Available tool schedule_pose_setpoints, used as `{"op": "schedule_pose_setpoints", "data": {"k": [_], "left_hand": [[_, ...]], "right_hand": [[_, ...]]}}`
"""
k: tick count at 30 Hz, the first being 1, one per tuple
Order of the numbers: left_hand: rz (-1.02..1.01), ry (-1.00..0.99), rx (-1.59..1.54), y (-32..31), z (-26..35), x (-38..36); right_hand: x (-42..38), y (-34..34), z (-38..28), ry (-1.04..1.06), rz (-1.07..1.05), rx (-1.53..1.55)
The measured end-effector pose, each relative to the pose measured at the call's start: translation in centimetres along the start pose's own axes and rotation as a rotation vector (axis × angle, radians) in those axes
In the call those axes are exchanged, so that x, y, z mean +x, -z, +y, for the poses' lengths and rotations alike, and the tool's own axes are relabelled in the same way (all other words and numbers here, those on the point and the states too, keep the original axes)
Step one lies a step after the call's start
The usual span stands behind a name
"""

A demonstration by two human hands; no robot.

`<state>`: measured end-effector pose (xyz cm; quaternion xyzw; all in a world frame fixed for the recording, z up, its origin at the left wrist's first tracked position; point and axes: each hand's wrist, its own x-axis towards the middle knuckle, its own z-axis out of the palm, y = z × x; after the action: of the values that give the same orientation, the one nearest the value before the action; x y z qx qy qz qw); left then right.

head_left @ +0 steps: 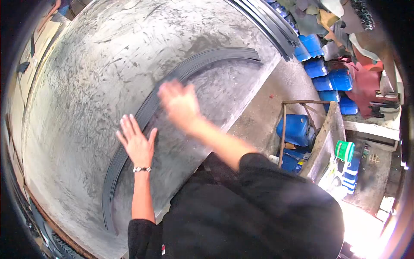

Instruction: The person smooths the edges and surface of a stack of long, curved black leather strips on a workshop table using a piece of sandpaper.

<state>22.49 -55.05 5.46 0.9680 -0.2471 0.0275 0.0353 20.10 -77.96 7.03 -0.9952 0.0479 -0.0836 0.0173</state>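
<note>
A bundle of long dark grey strips (148, 101) lies on the smeared grey table (86, 86), looking curved in this wide view. My left hand (137, 144), with a beaded bracelet at the wrist, rests flat with fingers spread, its fingertips at the strips. Farther along the bundle is my right hand (179, 103), palm down and slightly blurred, its fingertips over the strips' near edge. Neither hand has its fingers wrapped round anything.
More dark strips (269, 26) lie at the table's far right end. Blue plastic containers (323, 80) and leather-like scraps (364, 84) are piled beyond. A framed stand (325, 125) holds a blue drum (295, 129) on the right, near a green bucket (345, 151).
</note>
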Motion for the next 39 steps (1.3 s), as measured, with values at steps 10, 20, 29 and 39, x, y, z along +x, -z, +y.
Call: {"op": "schedule_pose_setpoints", "data": {"k": [10,20,29,39], "left_hand": [[0.085,-0.157,-0.249,-2.3,20.3,13.6],[0.000,0.080,-0.146,0.1,5.6,7.8],[0.061,0.027,-0.109,-1.4,3.5,6.3],[0.078,-0.005,-0.043,-1.4,3.3,6.2]], "right_hand": [[0.1,5.6,29.9,-0.634,0.311,-0.173],[2.2,-2.4,7.7,-0.204,0.172,0.008],[2.9,-2.0,24.5,-0.474,0.191,-0.209],[3.6,-1.0,7.2,-0.013,0.119,-0.005]]}}
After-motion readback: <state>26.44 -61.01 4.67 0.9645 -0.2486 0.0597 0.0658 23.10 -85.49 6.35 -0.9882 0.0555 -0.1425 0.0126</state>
